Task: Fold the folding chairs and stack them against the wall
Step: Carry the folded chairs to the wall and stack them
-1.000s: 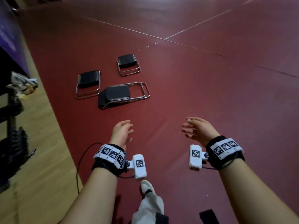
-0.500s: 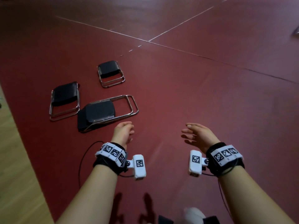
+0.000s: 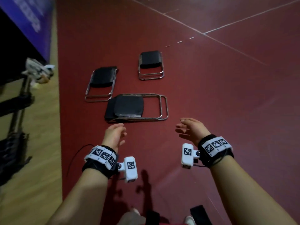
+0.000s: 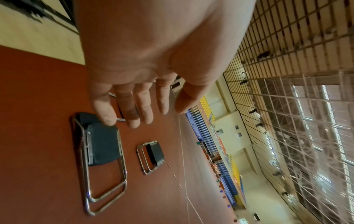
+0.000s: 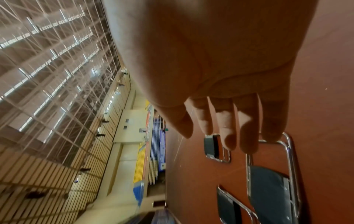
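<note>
Both my hands empty, fingers relaxed: nearest folded chair [image 3: 136,108] lies flat on the floor [image 3: 211,95] at frame centre, long axis left-right, just above my left hand [image 3: 114,135], right hand [image 3: 192,129] slightly further off its leg end.

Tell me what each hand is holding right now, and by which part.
Nothing is held. The left hand and right hand are open, short of the nearest folded chair.
</note>
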The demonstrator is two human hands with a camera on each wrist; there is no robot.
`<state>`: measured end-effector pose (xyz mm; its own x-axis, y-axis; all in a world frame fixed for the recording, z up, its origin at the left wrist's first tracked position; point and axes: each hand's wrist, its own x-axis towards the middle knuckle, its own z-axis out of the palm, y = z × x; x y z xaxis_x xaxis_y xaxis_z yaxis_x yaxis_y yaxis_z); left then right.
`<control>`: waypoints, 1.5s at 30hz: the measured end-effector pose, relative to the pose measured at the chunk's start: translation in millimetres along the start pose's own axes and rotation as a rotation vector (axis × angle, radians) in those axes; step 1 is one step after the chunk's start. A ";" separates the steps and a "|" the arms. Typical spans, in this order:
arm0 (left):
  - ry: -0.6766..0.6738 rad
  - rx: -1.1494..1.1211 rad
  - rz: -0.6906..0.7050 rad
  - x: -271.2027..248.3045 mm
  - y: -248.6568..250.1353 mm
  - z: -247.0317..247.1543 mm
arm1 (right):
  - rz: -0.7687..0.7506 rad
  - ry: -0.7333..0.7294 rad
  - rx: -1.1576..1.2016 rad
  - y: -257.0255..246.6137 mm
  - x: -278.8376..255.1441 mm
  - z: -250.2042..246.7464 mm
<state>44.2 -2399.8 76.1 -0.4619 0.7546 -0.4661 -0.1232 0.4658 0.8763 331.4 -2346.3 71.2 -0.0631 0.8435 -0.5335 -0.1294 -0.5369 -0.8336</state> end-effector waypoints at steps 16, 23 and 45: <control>0.138 -0.055 -0.035 313.4 134.9 -212.4 | 0.087 -0.134 -0.075 -70.5 234.2 358.6; 0.087 -0.045 -0.071 436.7 193.2 -226.3 | 0.133 -0.113 -0.071 -100.3 341.2 439.1; -0.231 0.155 -0.013 873.6 450.0 -66.7 | 0.083 0.200 0.185 -317.7 694.5 534.8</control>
<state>-473.4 -1561.8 71.4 -0.2465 0.8250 -0.5085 0.0164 0.5282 0.8490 -200.5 -1581.2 42.0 0.1135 0.7668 -0.6317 -0.3112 -0.5764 -0.7556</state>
